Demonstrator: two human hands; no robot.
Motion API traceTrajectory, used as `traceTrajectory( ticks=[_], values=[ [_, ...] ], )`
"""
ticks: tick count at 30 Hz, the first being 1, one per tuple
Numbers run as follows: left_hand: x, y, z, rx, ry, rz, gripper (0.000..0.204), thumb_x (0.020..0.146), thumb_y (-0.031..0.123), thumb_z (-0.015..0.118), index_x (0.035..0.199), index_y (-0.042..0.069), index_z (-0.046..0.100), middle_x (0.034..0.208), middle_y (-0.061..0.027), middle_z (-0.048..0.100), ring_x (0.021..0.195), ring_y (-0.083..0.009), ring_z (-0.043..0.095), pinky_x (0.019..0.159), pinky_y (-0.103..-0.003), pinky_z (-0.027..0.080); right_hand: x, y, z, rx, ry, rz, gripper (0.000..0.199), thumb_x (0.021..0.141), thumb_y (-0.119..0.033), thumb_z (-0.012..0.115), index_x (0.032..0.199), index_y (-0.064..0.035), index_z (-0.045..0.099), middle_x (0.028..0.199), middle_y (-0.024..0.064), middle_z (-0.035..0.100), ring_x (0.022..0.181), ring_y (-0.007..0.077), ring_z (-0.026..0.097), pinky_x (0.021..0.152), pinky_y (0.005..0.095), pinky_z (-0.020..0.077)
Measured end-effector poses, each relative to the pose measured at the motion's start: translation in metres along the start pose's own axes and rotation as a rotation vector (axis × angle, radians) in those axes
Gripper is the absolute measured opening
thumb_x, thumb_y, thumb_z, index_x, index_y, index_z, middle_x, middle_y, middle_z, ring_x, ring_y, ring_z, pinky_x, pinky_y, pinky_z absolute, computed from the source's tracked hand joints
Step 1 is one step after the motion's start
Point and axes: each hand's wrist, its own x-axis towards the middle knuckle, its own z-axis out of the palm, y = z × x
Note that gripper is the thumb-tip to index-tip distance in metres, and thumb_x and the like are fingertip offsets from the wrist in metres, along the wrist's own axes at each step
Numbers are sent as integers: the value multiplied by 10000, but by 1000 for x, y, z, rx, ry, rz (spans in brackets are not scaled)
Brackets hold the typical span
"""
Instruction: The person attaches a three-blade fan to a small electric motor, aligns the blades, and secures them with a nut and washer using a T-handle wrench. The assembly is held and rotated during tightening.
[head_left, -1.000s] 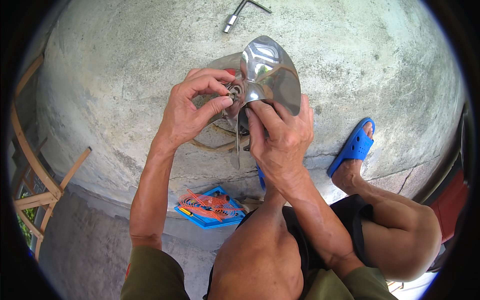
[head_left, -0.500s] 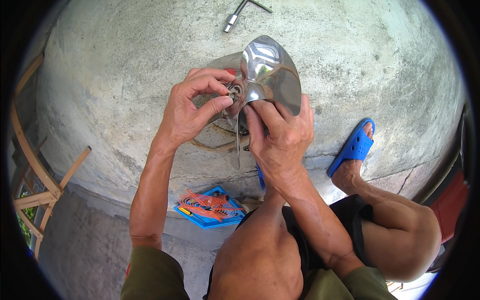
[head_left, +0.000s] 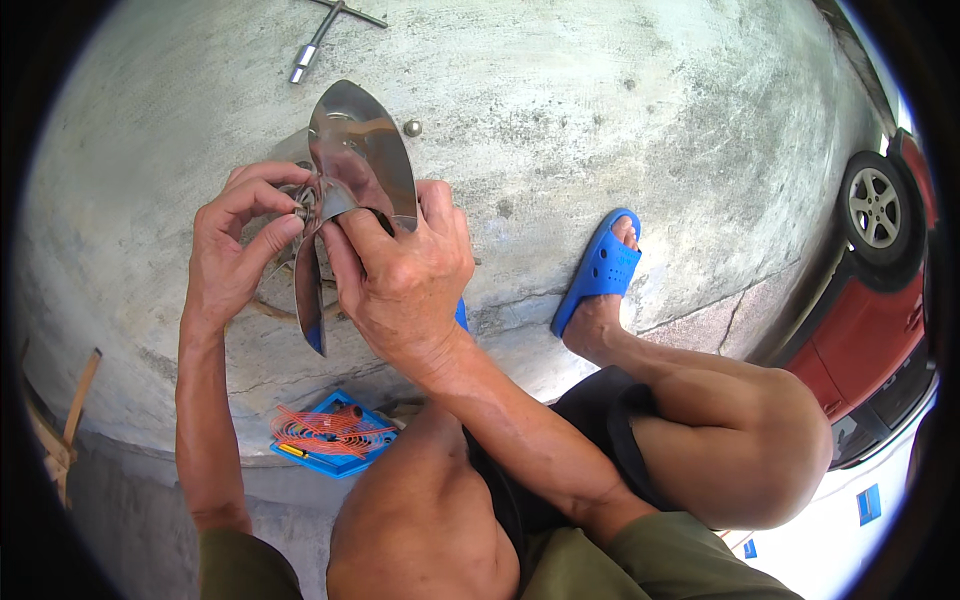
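A shiny metal fan blade (head_left: 365, 135) stands on edge in front of me, its broad vanes spreading from a central hub. My left hand (head_left: 245, 235) is closed in a pinch, thumb and forefinger on a small metal piece (head_left: 301, 212) at the hub's left side. Whether that piece is a nut or a shaft end, I cannot tell. With fingers curled around a vane near the hub, my right hand (head_left: 405, 275) grips the fan blade; some fingertips are hidden behind the metal. A greyish body behind the blade is mostly covered.
On the concrete floor (head_left: 560, 130) lie a T-handle socket wrench (head_left: 318, 42) and a small round metal piece (head_left: 413, 128). A blue tray (head_left: 345, 465) with orange wire stands near my knee. My foot wears a blue slipper (head_left: 600, 265). A red car (head_left: 860, 330) is at right.
The view has swung right, bringing the car in. The fan blade has turned slightly, and the round metal piece now shows beside it. Both hands keep their grips.
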Motion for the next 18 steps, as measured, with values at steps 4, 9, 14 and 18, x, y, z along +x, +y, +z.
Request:
traceTrajectory(
  ticks=[4, 9, 14, 18],
  values=[
    [-2, 1, 2, -16, 9, -24, 85, 979, 4, 822, 1015, 15, 745, 1410, -144, 768, 1385, -244, 660, 1177, -434, 531, -2, -2, -1, 5, 6, 17, 186, 938, -212, 865, 919, -64, 753, 1055, 159, 712, 1042, 374, 642, 816, 495, 469],
    [-1, 1, 2, -26, 5, -31, 77, 982, 3, 816, 1015, 15, 747, 1415, -144, 764, 1382, -235, 656, 1184, -430, 526, -1, -2, -1, 20, 21, 2, 182, 929, -198, 864, 907, -57, 752, 1074, 151, 724, 1050, 369, 648, 829, 501, 476],
    [-1, -2, -1, -5, -21, -9, 73, 996, 14, 808, 1040, 14, 749, 1437, -147, 749, 1383, -238, 658, 1193, -430, 513, 0, 3, 4, -17, 30, -27, 181, 847, -178, 928, 860, -114, 760, 1203, 44, 819, 958, 350, 636, 737, 485, 478],
    [-4, -4, -1, -33, -2, -25, 82, 996, 8, 818, 1051, 12, 756, 1434, -146, 751, 1384, -247, 672, 1196, -435, 527, 0, 2, 1, -32, -1, -24, 166, 849, -164, 929, 903, -109, 783, 1224, 38, 819, 966, 343, 647, 752, 482, 489]
  ],
)
